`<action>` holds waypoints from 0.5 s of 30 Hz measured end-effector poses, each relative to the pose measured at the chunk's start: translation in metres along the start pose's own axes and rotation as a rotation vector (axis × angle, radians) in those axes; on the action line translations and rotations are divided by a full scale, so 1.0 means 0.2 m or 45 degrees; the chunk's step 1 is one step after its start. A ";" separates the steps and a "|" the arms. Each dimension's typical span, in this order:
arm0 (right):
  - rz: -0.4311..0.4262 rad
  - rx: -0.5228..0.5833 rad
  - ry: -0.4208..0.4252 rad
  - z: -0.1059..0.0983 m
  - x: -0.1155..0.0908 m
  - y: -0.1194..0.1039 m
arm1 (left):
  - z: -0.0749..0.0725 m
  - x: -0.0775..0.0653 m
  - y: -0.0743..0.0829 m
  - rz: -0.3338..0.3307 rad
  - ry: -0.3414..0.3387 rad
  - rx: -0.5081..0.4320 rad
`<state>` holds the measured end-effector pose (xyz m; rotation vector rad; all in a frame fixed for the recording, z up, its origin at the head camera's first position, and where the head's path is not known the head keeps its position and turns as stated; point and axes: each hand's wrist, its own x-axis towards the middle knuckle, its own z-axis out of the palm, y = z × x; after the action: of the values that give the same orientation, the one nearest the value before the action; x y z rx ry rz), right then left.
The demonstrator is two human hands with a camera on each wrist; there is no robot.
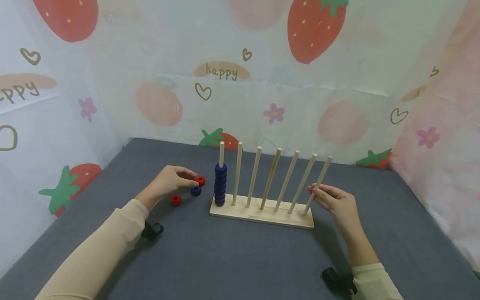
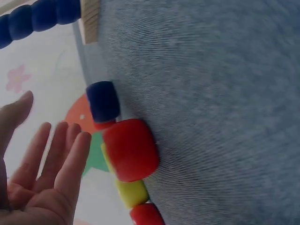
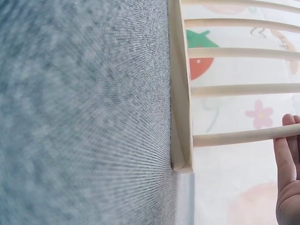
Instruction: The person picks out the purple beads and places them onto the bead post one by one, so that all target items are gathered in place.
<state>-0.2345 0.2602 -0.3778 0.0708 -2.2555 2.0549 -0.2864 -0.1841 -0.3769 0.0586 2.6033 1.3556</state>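
A wooden rack with a pale base (image 1: 258,215) carries a row of upright pegs. Its leftmost peg bears a stack of dark blue beads (image 1: 220,185); the other pegs are bare. My left hand (image 1: 168,183) hovers over loose beads left of the rack, fingers extended and thumb apart in the left wrist view. Below it lie a red bead (image 1: 176,200), a blue bead (image 1: 196,191) and another red bead (image 1: 201,181). Yellow beads (image 2: 132,193) show only in the left wrist view. My right hand (image 1: 339,204) pinches the rightmost peg (image 3: 234,138) between thumb and fingers.
Grey cloth (image 1: 232,258) covers the table. Behind and at the sides hangs a white curtain (image 1: 232,108) printed with strawberries and flowers. Black wrist mounts (image 1: 151,230) sit under both forearms.
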 end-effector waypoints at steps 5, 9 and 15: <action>-0.002 -0.005 -0.006 0.00 0.00 0.00 | 0.00 0.01 -0.02 -0.042 0.007 0.051; -0.010 0.005 -0.007 0.00 0.00 0.01 | 0.01 0.02 -0.04 -0.047 0.004 0.071; -0.020 -0.007 -0.002 0.00 0.00 0.01 | 0.03 0.03 -0.06 -0.061 -0.010 0.053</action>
<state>-0.2356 0.2605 -0.3803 0.0892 -2.2541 2.0411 -0.2909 -0.1856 -0.3913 0.0081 2.6093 1.2831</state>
